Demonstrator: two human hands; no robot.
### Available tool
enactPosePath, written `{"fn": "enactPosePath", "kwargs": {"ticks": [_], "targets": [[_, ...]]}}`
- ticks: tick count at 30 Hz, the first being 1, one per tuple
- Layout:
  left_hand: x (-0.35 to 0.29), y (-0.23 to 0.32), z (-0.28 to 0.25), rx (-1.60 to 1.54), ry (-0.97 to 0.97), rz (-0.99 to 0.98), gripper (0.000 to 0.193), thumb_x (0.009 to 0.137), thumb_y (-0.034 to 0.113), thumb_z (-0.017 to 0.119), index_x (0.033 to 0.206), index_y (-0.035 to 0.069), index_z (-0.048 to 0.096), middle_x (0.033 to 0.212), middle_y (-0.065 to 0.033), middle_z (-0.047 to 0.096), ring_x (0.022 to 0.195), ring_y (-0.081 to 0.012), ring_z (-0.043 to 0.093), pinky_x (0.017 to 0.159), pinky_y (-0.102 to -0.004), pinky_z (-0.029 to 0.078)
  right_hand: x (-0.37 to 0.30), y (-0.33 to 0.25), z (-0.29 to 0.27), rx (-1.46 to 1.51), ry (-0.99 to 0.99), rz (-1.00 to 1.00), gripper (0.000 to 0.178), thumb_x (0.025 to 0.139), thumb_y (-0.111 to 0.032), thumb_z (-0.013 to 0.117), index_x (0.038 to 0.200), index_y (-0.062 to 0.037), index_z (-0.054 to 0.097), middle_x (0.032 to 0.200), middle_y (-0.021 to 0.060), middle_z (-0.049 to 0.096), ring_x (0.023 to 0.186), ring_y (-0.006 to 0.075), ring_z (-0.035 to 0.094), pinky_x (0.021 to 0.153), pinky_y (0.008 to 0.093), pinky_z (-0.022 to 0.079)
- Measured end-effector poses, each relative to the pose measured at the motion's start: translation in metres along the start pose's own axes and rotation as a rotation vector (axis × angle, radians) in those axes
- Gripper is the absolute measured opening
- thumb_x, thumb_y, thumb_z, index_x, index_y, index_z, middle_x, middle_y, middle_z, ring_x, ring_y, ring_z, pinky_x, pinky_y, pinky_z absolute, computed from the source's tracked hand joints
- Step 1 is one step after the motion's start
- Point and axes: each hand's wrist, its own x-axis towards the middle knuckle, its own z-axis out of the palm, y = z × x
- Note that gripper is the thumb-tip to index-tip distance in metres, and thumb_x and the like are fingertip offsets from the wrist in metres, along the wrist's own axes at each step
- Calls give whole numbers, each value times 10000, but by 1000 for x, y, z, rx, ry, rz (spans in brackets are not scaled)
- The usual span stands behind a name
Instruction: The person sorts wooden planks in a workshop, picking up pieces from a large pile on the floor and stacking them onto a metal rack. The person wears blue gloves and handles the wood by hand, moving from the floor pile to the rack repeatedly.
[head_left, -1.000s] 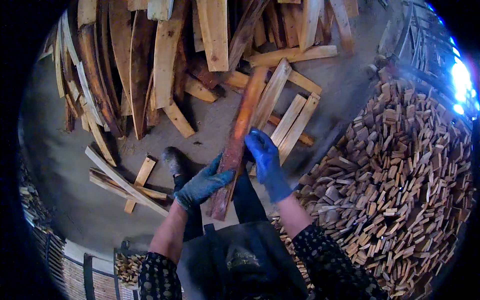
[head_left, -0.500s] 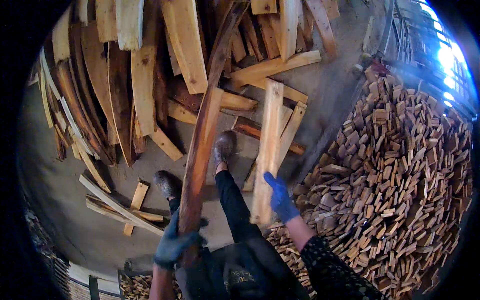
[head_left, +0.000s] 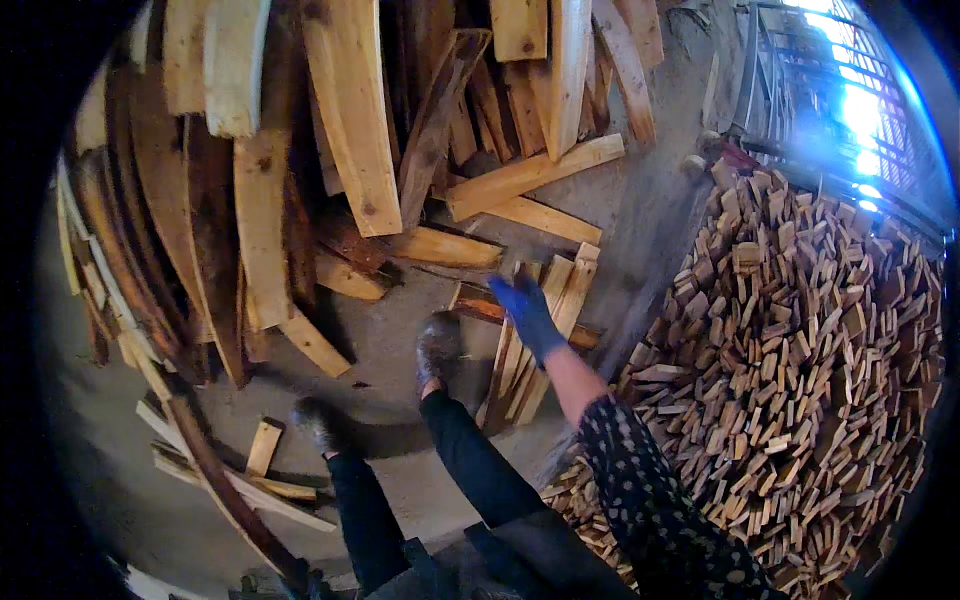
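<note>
My right hand (head_left: 527,315), in a blue glove, is over a group of pale narrow planks (head_left: 560,335) lying on the floor right of my feet. Its fingers are stretched out and hold nothing. At the lower left, a long dark, bark-edged plank (head_left: 232,500) slants up and away from my left hand (head_left: 316,583). Only a sliver of that dark glove shows at the bottom edge, closed at the plank's near end; its fingers are mostly hidden. An orange-brown piece of wood (head_left: 482,303) lies partly under the right hand and the pale planks.
Long boards (head_left: 345,120) lie in a large heap at the far side. A big mound of short split wood (head_left: 790,400) fills the right. A few loose slats (head_left: 265,447) lie left of my boots (head_left: 438,345). Metal railings (head_left: 790,70) stand at the far right.
My right hand has let go of the pale plank, which now lies with the others, and has moved farther away. My left hand has swung the dark plank down to the left.
</note>
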Motion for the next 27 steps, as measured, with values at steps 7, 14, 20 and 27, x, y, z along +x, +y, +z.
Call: {"fn": "enactPosePath", "kwargs": {"ticks": [7, 14, 20, 27], "targets": [[88, -149, 7, 233, 232, 44, 697, 901, 288, 608, 1446, 30, 257, 1409, -213, 389, 1252, -329, 434, 988, -407, 394, 187, 9, 78, -110, 318, -200, 490, 827, -445, 628, 1207, -148, 543, 993, 38, 603, 781, 186, 543, 693, 352, 446], [70, -69, 24, 253, 88, 52, 483, 938, 181, 558, 1371, 23, 412, 1345, -174, 478, 1250, -288, 446, 993, -378, 412, 67, -66, 81, 529, -82, 177, 305, 840, -331, 654, 1097, -196, 560, 956, -14, 584, 857, 114, 556, 685, 288, 440], [97, 99, 51, -80, 78, 251, 439, 912, 82, 534, 1337, 18, 441, 1297, -121, 520, 1124, -203, 529, 908, -316, 458, -65, 6, -60, 452, -60, 484, 336, 856, -282, 630, 1162, -172, 548, 1085, -11, 577, 1001, 156, 550, 815, 299, 441], [70, 220, 99, -139, -135, 444, 366, 944, 46, 471, 1306, 0, 484, 1297, -117, 522, 1131, -189, 525, 905, -281, 457, -199, 156, -134, 585, -255, 887, 283, 854, -153, 658, 1115, -83, 576, 1007, 28, 618, 897, 177, 602, 763, 314, 506]]}}
